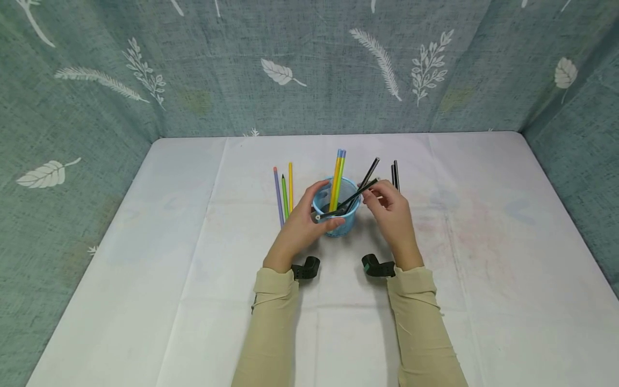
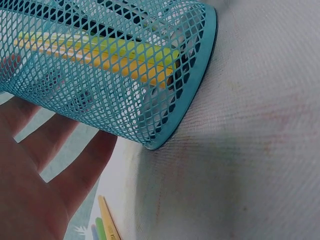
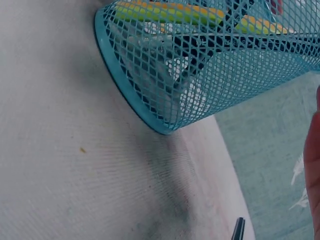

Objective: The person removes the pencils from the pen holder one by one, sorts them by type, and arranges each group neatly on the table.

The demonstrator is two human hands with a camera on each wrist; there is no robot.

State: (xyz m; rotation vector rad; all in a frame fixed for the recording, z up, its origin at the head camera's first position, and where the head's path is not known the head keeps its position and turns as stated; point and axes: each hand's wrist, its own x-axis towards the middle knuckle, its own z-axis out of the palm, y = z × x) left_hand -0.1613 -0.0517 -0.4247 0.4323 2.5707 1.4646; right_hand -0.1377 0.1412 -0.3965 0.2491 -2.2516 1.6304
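Observation:
A blue mesh pencil cup [image 1: 344, 228] stands on the white cloth. My left hand [image 1: 302, 223] grips its left side, thumb across the front near the rim and fingers behind. Inside are a yellow pencil [image 1: 335, 185], a yellow-green pencil [image 1: 340, 183] and several black pencils [image 1: 369, 171], some leaning right, one sticking out left over the rim by my left thumb. My right hand [image 1: 394, 212] has bent fingers at the cup's right rim, close by a leaning black pencil's end; I cannot tell whether they pinch it. Mesh and pencils show sideways in both wrist views.
Left of the cup lie a purple pencil [image 1: 278, 193], a green pencil [image 1: 285, 196] and a yellow pencil [image 1: 290, 185]. More black pencils [image 1: 396, 174] lie behind my right hand. A grey-green leaf-patterned curtain [image 1: 319, 102] borders the white table [image 1: 203, 322] at the back and sides.

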